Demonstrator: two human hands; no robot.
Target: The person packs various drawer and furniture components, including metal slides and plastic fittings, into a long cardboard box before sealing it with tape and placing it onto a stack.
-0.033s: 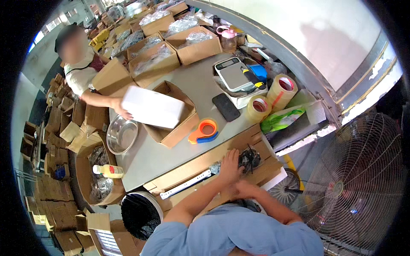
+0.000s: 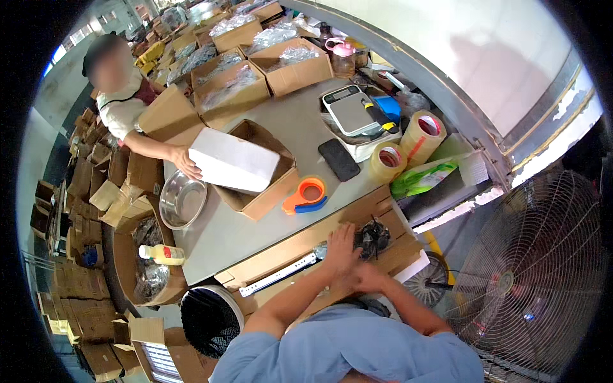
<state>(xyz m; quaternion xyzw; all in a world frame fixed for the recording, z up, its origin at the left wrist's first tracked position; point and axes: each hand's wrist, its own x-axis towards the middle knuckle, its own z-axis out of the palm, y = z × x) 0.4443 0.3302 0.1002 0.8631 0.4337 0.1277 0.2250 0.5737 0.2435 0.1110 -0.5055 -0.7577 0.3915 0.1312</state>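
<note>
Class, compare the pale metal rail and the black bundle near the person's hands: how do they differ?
The metal rail is long, straight and narrow; the black bundle is compact and irregular. The rail is pale silvery, the bundle dark. The rail lies to the left of the left hand, the bundle to its right. Both lie among brown cardboard.

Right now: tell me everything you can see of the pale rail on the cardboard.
The rail is a long, narrow, whitish strip, metal-looking, with small dark holes or marks along it. It lies on the brown cardboard, slanting up to the right. Its right end is near the left hand; contact there is unclear.
</note>
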